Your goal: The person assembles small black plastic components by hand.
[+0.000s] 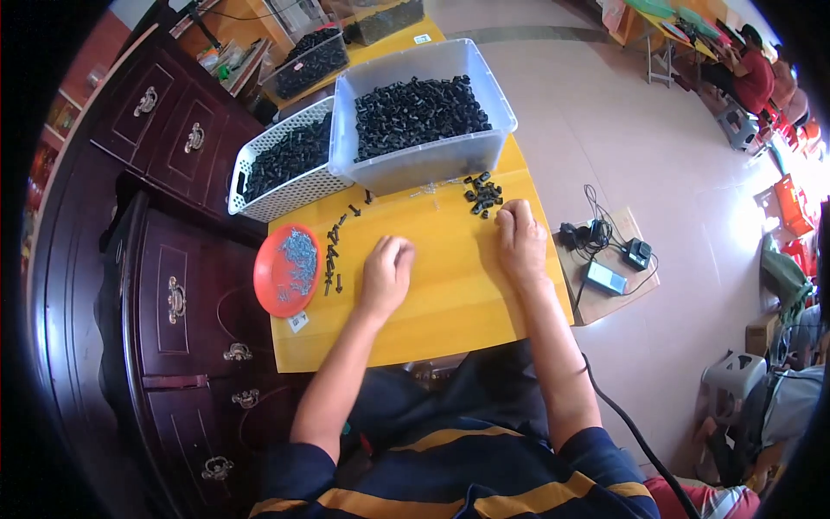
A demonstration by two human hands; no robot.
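Note:
My left hand [387, 272] is over the middle of the yellow table [450, 320], its fingers curled together; anything in them is hidden. To its left runs a loose row of black plastic pieces [331, 251], beside a red plate [264, 275] of small silvery screw-like parts [298, 259]. Near the table's right edge my right hand [523, 242] has its fingers bent inward, and I cannot make out what they hold. Just beyond its fingertips lies a small pile of short black plastic parts [484, 195].
A clear plastic bin [419, 169] and a white perforated basket [290, 197], both full of black parts, stand at the back. Dark wooden cabinets [186, 259] border the left. On a carton at right sit cables and small devices [605, 278]. People [754, 78] sit farther off.

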